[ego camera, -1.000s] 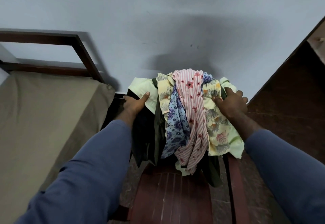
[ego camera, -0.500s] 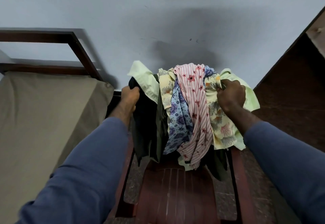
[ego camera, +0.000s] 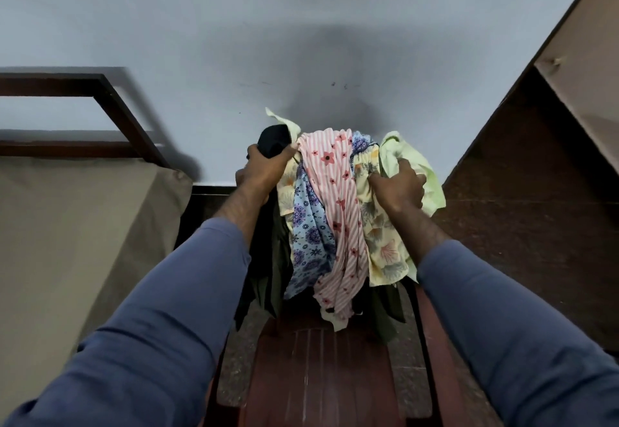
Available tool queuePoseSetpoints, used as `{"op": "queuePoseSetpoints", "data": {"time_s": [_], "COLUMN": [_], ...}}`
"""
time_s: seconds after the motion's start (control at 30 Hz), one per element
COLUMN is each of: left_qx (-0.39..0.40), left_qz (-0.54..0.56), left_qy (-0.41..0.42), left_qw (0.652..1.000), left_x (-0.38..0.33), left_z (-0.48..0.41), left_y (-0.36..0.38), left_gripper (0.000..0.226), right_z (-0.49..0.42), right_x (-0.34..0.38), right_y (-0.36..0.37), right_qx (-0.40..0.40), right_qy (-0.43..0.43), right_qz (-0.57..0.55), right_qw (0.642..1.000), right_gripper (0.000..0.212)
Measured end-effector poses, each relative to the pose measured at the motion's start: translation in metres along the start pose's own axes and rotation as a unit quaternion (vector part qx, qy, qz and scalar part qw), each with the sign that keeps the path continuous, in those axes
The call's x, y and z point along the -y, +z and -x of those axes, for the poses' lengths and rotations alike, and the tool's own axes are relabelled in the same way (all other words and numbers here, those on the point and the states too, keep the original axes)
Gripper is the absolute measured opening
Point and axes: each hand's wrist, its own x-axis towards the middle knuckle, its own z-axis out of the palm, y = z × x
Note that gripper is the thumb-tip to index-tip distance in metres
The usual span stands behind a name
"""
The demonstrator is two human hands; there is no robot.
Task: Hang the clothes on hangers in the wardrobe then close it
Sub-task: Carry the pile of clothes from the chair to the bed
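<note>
The fingers [ego camera: 252, 153] of the left hand [ego camera: 264, 175] are curled tight round a black garment [ego camera: 273, 138] at the upper left of a bundle of clothes [ego camera: 335, 212], with the thumb pressed across its front. The right hand [ego camera: 398, 188] grasps the other side of the bundle, its fingers sunk into a pale green garment [ego camera: 413, 162] where that meets a yellow floral piece [ego camera: 385, 249].

Between the two hands, a pink striped cloth with red flowers [ego camera: 338, 198] drapes over the top and down the middle. A blue patterned cloth [ego camera: 310, 239] lies just to its left. Dark olive fabric [ego camera: 273, 269] hangs below the left hand.

The loose ends of the bundle dangle over the rear of a reddish-brown plastic chair [ego camera: 321, 379]. Whether the bundle rests on the chair's back cannot be told, as the clothes hide it.

Both forearms wear blue sleeves [ego camera: 150, 326]. To the left stands a bed under a beige sheet [ego camera: 67, 242], with a dark wooden frame [ego camera: 110, 98] at its end. A pale grey wall [ego camera: 301, 24] rises behind the chair, and a dark brown wooden panel [ego camera: 536, 212] stands to the right.
</note>
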Motion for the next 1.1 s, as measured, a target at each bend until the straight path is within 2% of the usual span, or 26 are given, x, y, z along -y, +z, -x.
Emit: {"op": "queuePoseSetpoints", "data": {"time_s": [0.13,0.27,0.4,0.47,0.6,0.87,1.1], "left_qx": [-0.006,-0.027,-0.011,-0.004,-0.006,-0.057,-0.128], "left_qz": [-0.032,0.011,0.126,0.161,0.213,0.25,0.283], "left_qy": [-0.011,-0.002,0.031,0.055,0.106,0.173,0.163], "left_qw": [0.999,1.0,0.992,0.985,0.971,0.951,0.937], "left_x": [0.0,-0.002,-0.007,-0.01,-0.065,-0.109,-0.082], "left_z": [0.018,0.022,0.011,-0.002,0.039,0.082,0.124], "left_y": [0.012,0.013,0.002,-0.002,-0.024,-0.093,-0.198], "left_gripper": [0.098,0.068,0.082,0.076,0.07,0.071,0.062], "right_z": [-0.002,0.0,0.006,0.008,0.016,0.073,0.165], "right_x": [-0.001,0.005,0.019,0.032,0.071,0.151,0.205], "right_y": [-0.002,-0.002,-0.01,-0.019,-0.046,-0.079,-0.057], "right_qx": [0.02,0.043,0.043,0.036,-0.002,-0.052,-0.009], "right_qy": [-0.017,-0.025,-0.054,-0.068,-0.103,-0.183,-0.244], "right_qz": [-0.046,-0.115,-0.161,-0.178,-0.205,-0.227,-0.221], "right_qw": [0.999,0.992,0.984,0.981,0.973,0.955,0.944], "right_gripper": [0.06,0.058,0.052,0.052,0.053,0.064,0.059]}}
